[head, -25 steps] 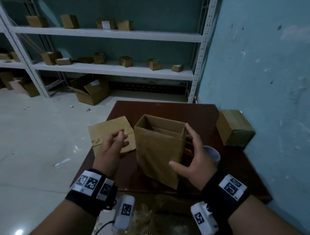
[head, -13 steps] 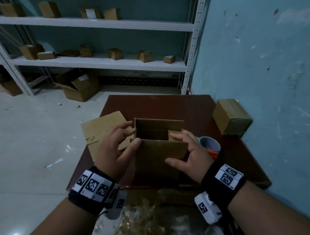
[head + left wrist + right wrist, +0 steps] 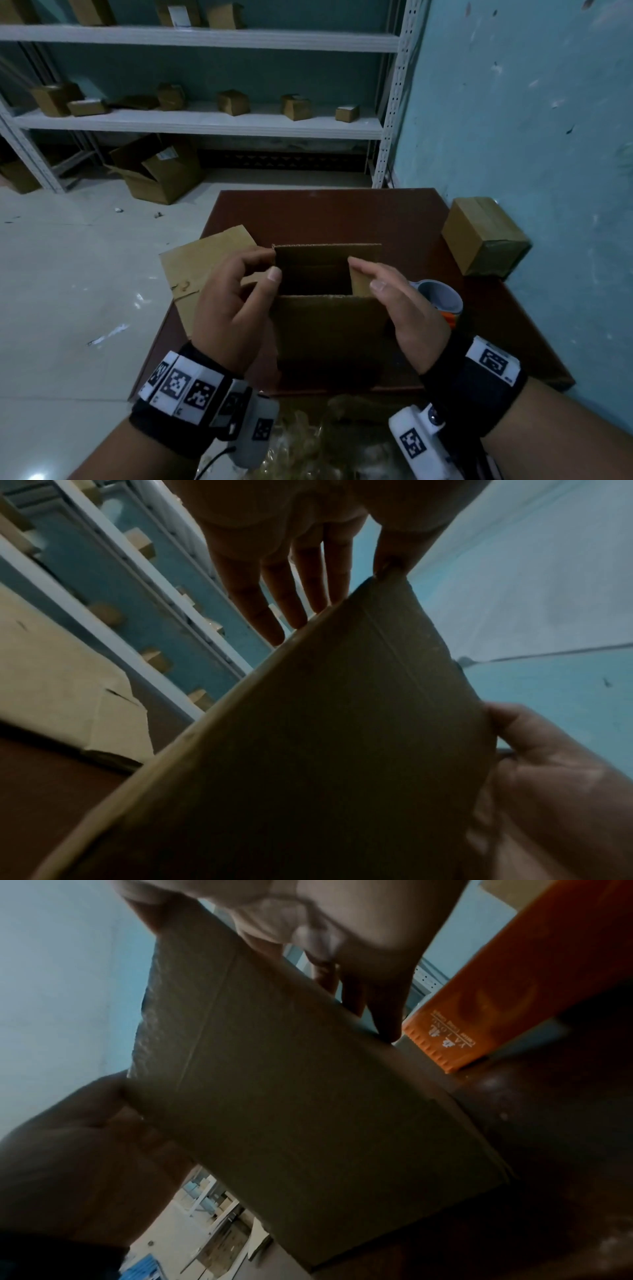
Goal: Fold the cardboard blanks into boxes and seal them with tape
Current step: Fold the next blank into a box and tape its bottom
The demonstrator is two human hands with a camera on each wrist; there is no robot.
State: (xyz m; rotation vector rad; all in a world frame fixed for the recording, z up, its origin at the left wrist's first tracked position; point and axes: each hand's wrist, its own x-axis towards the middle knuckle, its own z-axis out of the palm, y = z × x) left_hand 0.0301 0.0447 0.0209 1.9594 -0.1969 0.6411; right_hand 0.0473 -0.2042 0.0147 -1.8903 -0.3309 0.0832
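Observation:
An open-topped brown cardboard box (image 3: 329,329) stands upright on the dark red table (image 3: 342,216), right in front of me. My left hand (image 3: 267,267) grips its top left corner, thumb on the near wall and fingers behind the left side. My right hand (image 3: 368,277) holds the top right corner, its fingers pushing the right flap (image 3: 359,284) inward. In the left wrist view the box (image 3: 325,737) fills the picture below my left hand (image 3: 342,588). The right wrist view shows my right hand (image 3: 342,961) on the box (image 3: 291,1096).
A flat cardboard blank (image 3: 205,270) lies on the table's left edge. An orange tape dispenser (image 3: 442,301) sits just behind my right hand. A sealed box (image 3: 483,236) stands at the right by the blue wall. White shelves (image 3: 205,120) hold several small boxes.
My left hand left the flat blank and took the box's left corner. The box was turned square to me, and the right flap is bent further inward.

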